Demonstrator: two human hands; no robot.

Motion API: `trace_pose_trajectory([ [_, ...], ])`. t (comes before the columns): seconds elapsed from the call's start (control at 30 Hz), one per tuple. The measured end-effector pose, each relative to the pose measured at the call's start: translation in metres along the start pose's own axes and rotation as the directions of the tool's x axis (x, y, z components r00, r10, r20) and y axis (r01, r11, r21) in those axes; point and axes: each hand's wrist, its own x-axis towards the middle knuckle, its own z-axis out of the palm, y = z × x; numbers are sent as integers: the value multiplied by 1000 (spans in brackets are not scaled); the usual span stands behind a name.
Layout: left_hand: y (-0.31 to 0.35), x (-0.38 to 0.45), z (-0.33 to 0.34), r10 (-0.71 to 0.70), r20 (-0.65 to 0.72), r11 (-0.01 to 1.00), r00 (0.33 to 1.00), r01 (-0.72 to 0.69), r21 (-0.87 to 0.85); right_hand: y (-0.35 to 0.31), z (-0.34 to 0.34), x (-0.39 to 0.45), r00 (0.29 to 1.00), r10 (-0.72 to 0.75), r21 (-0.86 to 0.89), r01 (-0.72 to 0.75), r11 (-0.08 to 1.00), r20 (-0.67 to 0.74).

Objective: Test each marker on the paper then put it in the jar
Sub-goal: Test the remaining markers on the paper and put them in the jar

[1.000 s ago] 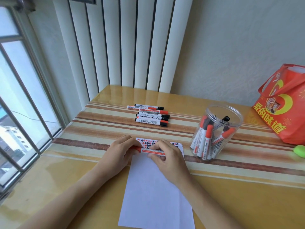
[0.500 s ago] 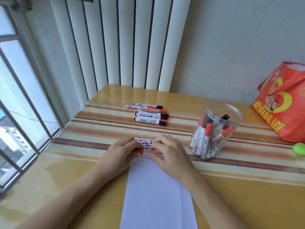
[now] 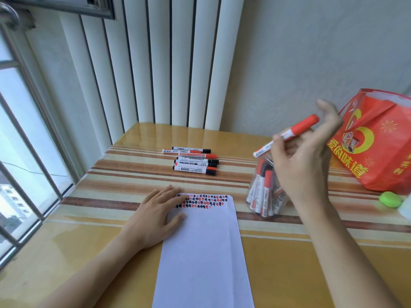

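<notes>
Marker (image 3: 287,135), capped red, is pinched in your right hand (image 3: 302,161) above the jar (image 3: 264,192); its rim is apparently hidden behind your grip. Tip it upright before releasing. Your left hand (image 3: 155,214) lies flat on the paper (image 3: 204,252).

bare table (image 3: 289,274) beside paper (image 3: 204,252); bag (image 3: 378,147) behind jar (image 3: 264,196)

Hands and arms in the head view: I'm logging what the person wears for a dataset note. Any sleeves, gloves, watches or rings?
Both arms are bare as far as the picture shows, with no sleeve edge in view. The left hand and the right hand wear no gloves. No watch, bracelet or ring shows on either wrist or on the visible fingers.
</notes>
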Motion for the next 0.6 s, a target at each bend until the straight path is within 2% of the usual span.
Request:
trace_pose_trajectory([
  [0.1,-1,-1,-1,-2,6,1000,1000,2,6,11,-15,11,999,-23,-90,20,996,-42],
  [0.2,0,0,-1,-7,20,1000,1000,6,16,19,-19,7,996,-54,-108,47,993,-64],
  [0.27,1,0,-1,-10,22,1000,1000,10,18,28,-17,3,999,-29,-160,32,987,18],
  [0.33,0,-1,-2,-11,21,1000,1000,10,18,38,-15,-1,983,28,-277,24,961,180],
  [0.4,1,-1,-2,-14,24,1000,1000,14,19,46,-12,-3,959,38,-413,86,907,281],
  [0.6,6,-1,-6,-21,33,1000,999,20,22,52,-2,-8,922,65,-617,203,760,382],
])
